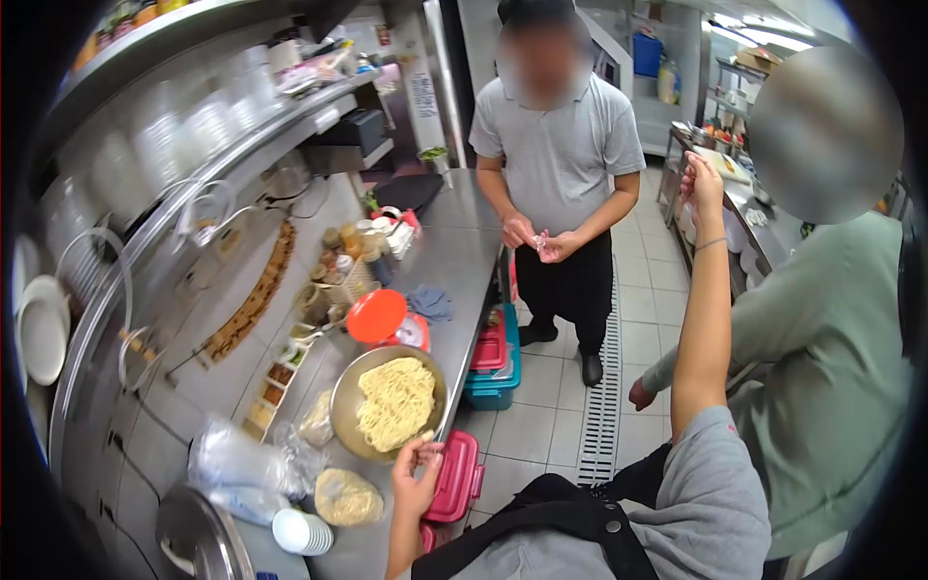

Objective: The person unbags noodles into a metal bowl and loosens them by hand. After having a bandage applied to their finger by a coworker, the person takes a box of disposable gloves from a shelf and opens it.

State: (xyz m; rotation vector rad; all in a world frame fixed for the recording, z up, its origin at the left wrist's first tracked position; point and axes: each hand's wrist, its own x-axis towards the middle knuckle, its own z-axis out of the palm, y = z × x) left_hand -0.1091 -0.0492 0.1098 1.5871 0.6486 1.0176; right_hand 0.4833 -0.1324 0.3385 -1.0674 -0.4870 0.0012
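Note:
My left hand [416, 476] is low beside the near rim of a wide metal bowl [342, 425]. Its fingers are loosely bent and apart, and I see nothing held in them. A mound of pale yellow noodles [396, 401] fills much of the bowl. My right arm stretches far out to the right, over the aisle. At its end my right hand [703, 184] is raised with the fingers closed together; what they pinch, if anything, is too small to make out.
A person in a grey shirt [551, 135] stands across the aisle, hands together. Another in a green top [822, 329] is close on my right. Noodle bag [348, 497], paper cups [302, 533], orange-topped scale [377, 317] and condiment tray [275, 391] crowd the steel counter [454, 261]. Pink-lidded bins [454, 476] stand below.

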